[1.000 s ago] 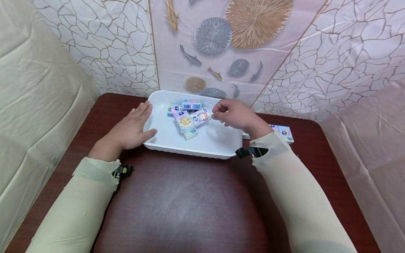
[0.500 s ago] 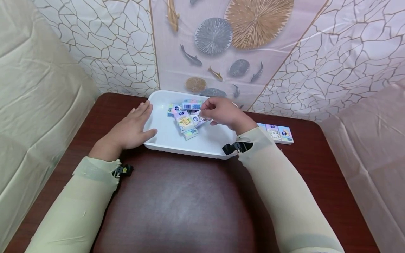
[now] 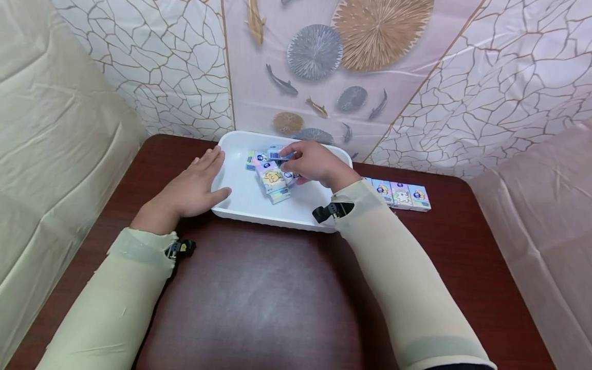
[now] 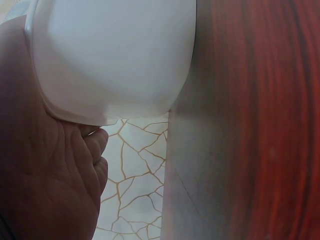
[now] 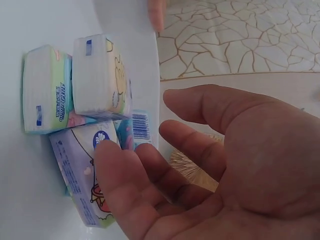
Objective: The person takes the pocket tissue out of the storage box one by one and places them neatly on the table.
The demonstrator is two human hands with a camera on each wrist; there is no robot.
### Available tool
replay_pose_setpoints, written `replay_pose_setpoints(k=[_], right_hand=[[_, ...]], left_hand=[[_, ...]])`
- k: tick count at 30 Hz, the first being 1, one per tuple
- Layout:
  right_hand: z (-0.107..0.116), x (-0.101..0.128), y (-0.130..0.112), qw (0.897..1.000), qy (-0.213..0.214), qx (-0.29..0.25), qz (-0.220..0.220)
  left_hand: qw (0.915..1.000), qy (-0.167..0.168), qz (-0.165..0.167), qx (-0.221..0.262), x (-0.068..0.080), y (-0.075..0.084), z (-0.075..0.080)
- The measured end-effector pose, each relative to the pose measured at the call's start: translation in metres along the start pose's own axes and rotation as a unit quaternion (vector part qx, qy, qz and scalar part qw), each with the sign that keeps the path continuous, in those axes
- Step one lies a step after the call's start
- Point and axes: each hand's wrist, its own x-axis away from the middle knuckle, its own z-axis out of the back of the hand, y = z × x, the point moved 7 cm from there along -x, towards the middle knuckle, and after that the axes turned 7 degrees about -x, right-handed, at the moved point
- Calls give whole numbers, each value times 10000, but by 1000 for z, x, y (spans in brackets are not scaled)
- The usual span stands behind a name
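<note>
The right hand (image 3: 311, 163) has moved left, further into the white tray (image 3: 240, 205), and now lies over the tissue packs (image 3: 272, 177). Three more packs (image 3: 400, 195) on the table (image 3: 277, 288) are now uncovered.

The tray (image 3: 240, 208) at frame centre is smooth white plastic with a soft sheen. The tissue packs (image 3: 270, 177) wear glossy printed film, and the tabletop (image 3: 259, 293) is dark, polished reddish wood.

Right hand (image 5: 220, 175) over white tray (image 5: 30, 25), fingers (image 5: 125, 180) touching tissue packs (image 5: 85, 125)
</note>
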Motion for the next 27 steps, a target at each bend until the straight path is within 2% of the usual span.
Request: replay_pose_setpoints(k=[12, 27], right_hand=[[-13, -14, 5, 9998, -129, 21, -143], [-29, -16, -1, 9971, -236, 630, -342]], left_hand=[[10000, 15, 10, 22, -1, 0, -1], [10000, 45, -2, 14, -1, 0, -1]])
